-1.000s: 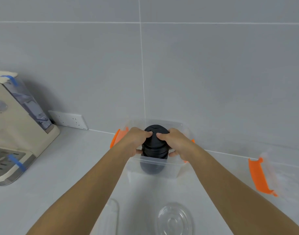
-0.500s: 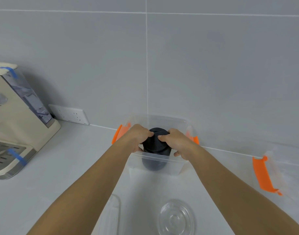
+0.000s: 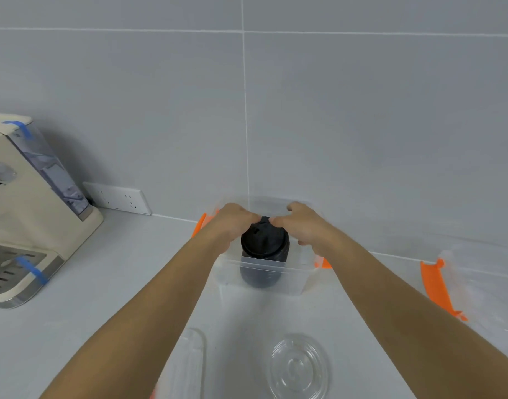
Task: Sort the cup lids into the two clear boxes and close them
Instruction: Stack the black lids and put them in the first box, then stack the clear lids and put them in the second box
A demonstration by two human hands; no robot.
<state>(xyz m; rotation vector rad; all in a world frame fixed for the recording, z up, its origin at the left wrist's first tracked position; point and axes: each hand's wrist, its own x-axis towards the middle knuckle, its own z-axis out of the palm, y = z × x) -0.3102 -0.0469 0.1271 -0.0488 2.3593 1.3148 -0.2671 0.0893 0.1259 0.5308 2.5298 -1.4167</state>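
On the grey counter [image 3: 103, 283], nearest: flat clear round plastic cup lid [image 3: 300, 367] lying loose between the forearms.
Behind it, open clear plastic box with orange latches [image 3: 261, 279] holds an upright stack of black plastic cup lids [image 3: 264, 254], top above the rim. Both the left hand [image 3: 231, 223] and right hand [image 3: 303, 226] pinch the stack's top, fingers curled. Second orange-latched clear box [image 3: 437, 286] at right; cream coffee machine [image 3: 31, 211] far left.
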